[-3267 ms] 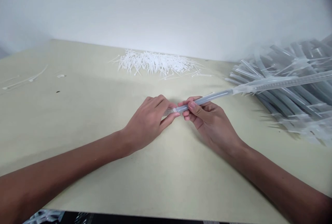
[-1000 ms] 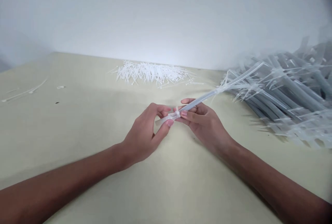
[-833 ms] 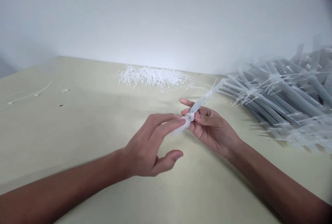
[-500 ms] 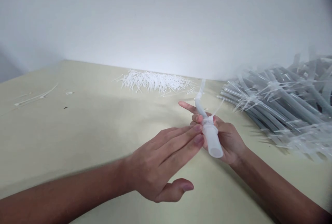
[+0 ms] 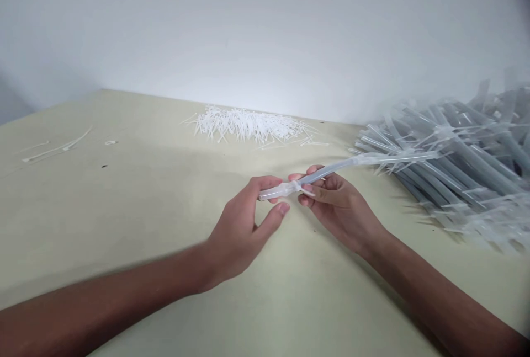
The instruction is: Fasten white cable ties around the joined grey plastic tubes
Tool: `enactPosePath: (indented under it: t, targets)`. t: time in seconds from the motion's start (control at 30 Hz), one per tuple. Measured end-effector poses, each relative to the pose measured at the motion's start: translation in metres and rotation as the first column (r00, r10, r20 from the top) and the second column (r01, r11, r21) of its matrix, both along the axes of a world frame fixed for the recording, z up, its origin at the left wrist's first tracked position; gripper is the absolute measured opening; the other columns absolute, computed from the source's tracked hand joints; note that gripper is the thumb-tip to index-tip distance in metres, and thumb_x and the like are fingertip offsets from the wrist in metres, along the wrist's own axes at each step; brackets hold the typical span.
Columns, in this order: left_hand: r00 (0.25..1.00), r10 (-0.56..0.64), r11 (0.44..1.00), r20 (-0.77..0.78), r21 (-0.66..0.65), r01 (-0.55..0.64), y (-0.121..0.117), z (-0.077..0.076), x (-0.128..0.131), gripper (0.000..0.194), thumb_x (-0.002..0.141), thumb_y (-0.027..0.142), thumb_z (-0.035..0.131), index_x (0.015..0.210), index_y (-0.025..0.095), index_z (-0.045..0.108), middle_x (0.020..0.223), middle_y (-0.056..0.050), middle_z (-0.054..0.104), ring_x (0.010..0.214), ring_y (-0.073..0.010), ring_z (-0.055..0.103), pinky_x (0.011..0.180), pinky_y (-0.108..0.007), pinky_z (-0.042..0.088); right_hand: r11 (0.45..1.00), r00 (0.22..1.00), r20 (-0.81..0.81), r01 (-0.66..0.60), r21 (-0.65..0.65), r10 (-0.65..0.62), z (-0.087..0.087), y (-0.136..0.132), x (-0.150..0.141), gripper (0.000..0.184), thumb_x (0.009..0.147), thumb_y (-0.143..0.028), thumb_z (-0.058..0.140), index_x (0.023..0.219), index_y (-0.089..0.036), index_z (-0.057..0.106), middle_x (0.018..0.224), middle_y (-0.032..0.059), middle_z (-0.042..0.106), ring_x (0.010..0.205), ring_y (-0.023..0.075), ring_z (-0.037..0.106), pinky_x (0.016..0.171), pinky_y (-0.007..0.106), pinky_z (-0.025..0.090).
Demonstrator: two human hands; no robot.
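Translucent plastic tube spans both hands above a cream table, a white cable tie looped near its end. Right hand pinches beside the tie, fingers together; left hand touches the tube's end, thumb apart, grip unclear. Bundled grey tubes lie rightward, loose ties beyond.

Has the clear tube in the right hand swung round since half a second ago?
Yes: the clear tube in the right hand now points right, over the bundled tubes, no longer toward the white cable ties.
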State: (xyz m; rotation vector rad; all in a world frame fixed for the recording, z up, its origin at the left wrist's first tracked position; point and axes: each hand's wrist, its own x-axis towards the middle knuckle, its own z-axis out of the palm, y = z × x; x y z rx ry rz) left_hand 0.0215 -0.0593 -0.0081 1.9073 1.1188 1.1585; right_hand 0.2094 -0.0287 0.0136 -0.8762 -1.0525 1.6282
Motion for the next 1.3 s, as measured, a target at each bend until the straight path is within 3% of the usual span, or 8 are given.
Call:
enactPosePath:
  t: [0.07,0.2,0.37,0.63,0.87,1.13,1.3]
  targets:
    - [0.998,0.036,0.998,-0.058,-0.055,-0.039,0.006,-0.005,0.003,0.022,0.089,0.038,0.048,0.109,0.028,0.05,0.109,-0.001,0.062,0.099,-0.0188,0.059,0.061,-0.027,0.051,0.999,0.999,0.05,-0.007,0.033,0.006,-0.004,-0.001,-0.003,0.018,0.074,-0.014,0.07,0.087,-0.022,0.06,0.089,0.0004,0.068,0.075,0.0098,0.057,0.068,0.023,0.045]
    - [0.99,0.053,0.997,-0.131,-0.042,-0.059,0.014,-0.008,0.004,0.017,0.09,0.036,0.046,0.102,0.025,0.052,0.102,-0.001,0.063,0.091,-0.0173,0.06,0.066,-0.029,0.05,0.996,0.992,0.126,0.014,0.092,-0.025,-0.005,-0.002,-0.007,0.008,0.079,-0.024,0.065,0.086,-0.02,0.063,0.089,0.0024,0.066,0.082,0.0134,0.059,0.075,0.029,0.047]
    - [0.978,0.053,0.999,-0.203,0.002,-0.054,0.015,-0.006,0.001,0.017,0.089,0.034,0.046,0.103,0.024,0.051,0.1,-0.001,0.061,0.085,-0.0158,0.058,0.07,-0.031,0.048,0.99,0.979,0.183,0.067,0.124,-0.089,-0.008,-0.005,-0.008,0.01,0.079,-0.025,0.066,0.087,-0.019,0.066,0.074,0.0004,0.063,0.068,0.0114,0.058,0.069,0.027,0.049]
    - [0.982,0.062,0.995,-0.178,0.09,-0.047,0.015,-0.008,0.001,0.011,0.088,0.03,0.05,0.096,0.023,0.053,0.091,0.0,0.063,0.076,-0.0136,0.059,0.065,-0.027,0.049,0.992,0.988,0.143,0.04,0.124,-0.058,-0.008,-0.012,-0.013,0.008,0.079,-0.025,0.065,0.087,-0.021,0.067,0.084,0.0012,0.067,0.076,0.0129,0.062,0.082,0.032,0.05]
    - [0.983,0.07,0.99,-0.169,0.131,-0.048,0.015,-0.004,0.0,0.019,0.088,0.038,0.05,0.094,0.022,0.056,0.087,0.001,0.064,0.076,-0.0124,0.059,0.064,-0.024,0.049,0.985,0.989,0.132,0.043,0.168,-0.065,-0.007,-0.014,-0.012,0.006,0.08,-0.022,0.064,0.087,-0.023,0.066,0.089,0.001,0.067,0.074,0.0115,0.06,0.079,0.03,0.049]
    - [0.987,0.053,0.993,-0.152,0.108,-0.037,0.017,0.0,-0.002,0.018,0.088,0.038,0.051,0.091,0.023,0.059,0.083,0.001,0.065,0.073,-0.0118,0.059,0.059,-0.022,0.048,0.978,0.985,0.145,0.065,0.197,-0.095,-0.006,-0.015,-0.013,0.007,0.078,-0.022,0.066,0.084,-0.024,0.066,0.086,0.0,0.067,0.07,0.0123,0.058,0.081,0.035,0.048]
    - [0.992,0.003,1.0,-0.127,0.0,-0.003,0.019,0.001,-0.003,0.02,0.089,0.041,0.049,0.087,0.023,0.059,0.079,0.002,0.065,0.071,-0.0125,0.061,0.061,-0.024,0.048,0.98,0.991,0.118,0.042,0.196,-0.066,-0.01,-0.014,-0.012,0.006,0.08,-0.021,0.064,0.085,-0.023,0.065,0.087,0.0001,0.066,0.072,0.0118,0.058,0.079,0.032,0.048]
